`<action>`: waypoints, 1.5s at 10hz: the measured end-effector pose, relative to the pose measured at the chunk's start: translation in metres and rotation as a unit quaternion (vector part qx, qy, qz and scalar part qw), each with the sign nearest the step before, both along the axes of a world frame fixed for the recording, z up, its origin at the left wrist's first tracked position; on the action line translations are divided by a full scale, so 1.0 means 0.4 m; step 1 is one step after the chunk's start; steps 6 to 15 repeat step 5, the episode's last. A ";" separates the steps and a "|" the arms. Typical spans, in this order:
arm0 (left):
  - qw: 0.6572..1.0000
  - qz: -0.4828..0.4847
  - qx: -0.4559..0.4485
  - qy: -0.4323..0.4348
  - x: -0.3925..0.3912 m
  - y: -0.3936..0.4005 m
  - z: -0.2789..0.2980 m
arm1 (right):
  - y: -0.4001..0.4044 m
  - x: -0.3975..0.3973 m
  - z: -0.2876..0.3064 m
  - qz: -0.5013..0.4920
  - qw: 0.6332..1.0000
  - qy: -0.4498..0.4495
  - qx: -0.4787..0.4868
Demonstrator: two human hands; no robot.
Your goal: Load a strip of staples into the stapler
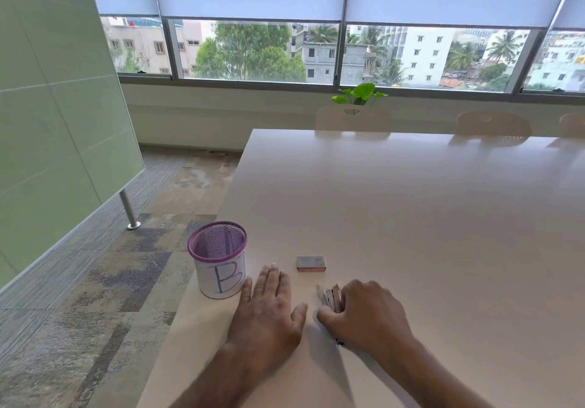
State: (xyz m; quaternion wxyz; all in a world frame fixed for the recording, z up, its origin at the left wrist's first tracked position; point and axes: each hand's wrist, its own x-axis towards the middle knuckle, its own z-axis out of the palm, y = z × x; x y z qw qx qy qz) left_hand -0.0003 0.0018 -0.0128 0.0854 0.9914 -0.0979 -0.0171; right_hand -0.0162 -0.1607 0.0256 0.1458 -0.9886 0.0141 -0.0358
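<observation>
Broad, glossy, pale pinkish-white table, running from the near edge away toward the window wall. Three pale plastic chairs along its far side, the leftmost with a green leafy plant behind it.

Left hand flat on the tabletop, palm down, fingers straight and released, thumb spread toward the right, gripping nothing.

Right hand just beside it, knuckles up, fingers curled and closed around a small metallic stapler; only the stapler's front end visible, poking out past the fingers toward the left hand, the rest hidden under the palm. Open or closed magazine: cannot tell.

Purple wire-mesh pen cup upright near the table's left edge, lower half wrapped in white paper with a blue handwritten "B", touching or nearly touching the left hand's outermost finger.

Small rectangular cardboard staple box, grey top and orange-red side, lying flat just beyond the two hands, apart from both. No loose strip of staples discernible.
</observation>
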 end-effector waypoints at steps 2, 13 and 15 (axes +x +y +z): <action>1.000 -0.002 -0.011 0.000 0.004 0.000 -0.003 | 0.001 0.001 -0.002 -0.003 1.000 -0.011 0.007; 1.000 0.001 -0.014 -0.004 0.006 -0.006 -0.009 | -0.066 0.004 0.077 -0.026 0.987 -0.109 0.115; 1.000 0.001 -0.014 -0.004 0.006 -0.006 -0.009 | -0.066 0.004 0.077 -0.026 0.987 -0.109 0.115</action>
